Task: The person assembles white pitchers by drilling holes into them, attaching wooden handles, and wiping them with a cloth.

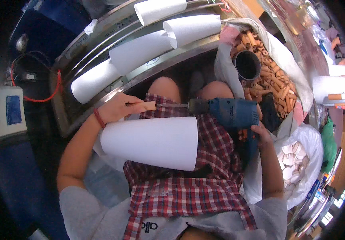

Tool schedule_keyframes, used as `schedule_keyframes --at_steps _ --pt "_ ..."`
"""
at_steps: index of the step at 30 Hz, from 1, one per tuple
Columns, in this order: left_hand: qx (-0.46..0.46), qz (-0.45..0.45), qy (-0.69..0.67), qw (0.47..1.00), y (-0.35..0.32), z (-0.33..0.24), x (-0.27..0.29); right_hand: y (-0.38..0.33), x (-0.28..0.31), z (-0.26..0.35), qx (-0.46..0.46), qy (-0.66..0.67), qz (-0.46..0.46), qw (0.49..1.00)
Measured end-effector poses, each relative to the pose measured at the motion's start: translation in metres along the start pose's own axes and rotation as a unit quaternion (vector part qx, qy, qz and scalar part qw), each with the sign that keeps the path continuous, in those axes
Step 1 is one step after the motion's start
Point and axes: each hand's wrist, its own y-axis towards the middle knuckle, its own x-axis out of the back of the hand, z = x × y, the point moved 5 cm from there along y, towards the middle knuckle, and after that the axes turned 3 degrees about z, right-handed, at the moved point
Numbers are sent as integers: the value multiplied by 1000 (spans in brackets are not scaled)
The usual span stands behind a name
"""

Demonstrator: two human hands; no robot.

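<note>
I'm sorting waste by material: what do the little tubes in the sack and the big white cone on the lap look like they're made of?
The small tubes look like cardboard or paper: matte orange-brown, hollow ends showing. The white cone looks like rolled paper or thin card: matte, smooth, open at its wide end. Neither can be confirmed by sight alone.

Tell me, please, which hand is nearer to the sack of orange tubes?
Right. The right hand holds the blue drill right beside the sack; the left hand holds a small tube at the bit, across the lap.

White paper cones (pixel 140 50) lie on a curved metal rack (pixel 100 30).
</note>
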Motion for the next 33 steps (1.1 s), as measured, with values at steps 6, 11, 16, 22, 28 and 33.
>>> schedule_keyframes --at_steps 6,11,16,22,28,33 --pt "10 34 38 999 6 -19 -5 4 -2 -1 16 -6 -5 1000" --pt "-71 13 70 995 19 -33 -12 2 -11 4 -11 -19 -18 1000" --pt "-40 -14 114 993 11 -59 -10 3 -16 8 20 -17 -32 999" --pt "-65 -50 150 985 -2 -61 -12 -2 -29 23 56 -38 -13 998" --pt "-75 -49 143 986 -16 -64 -20 -8 -39 35 92 -88 -14 992" --pt "-43 -39 107 993 -32 -59 -42 -29 -47 68 54 -244 54 967"
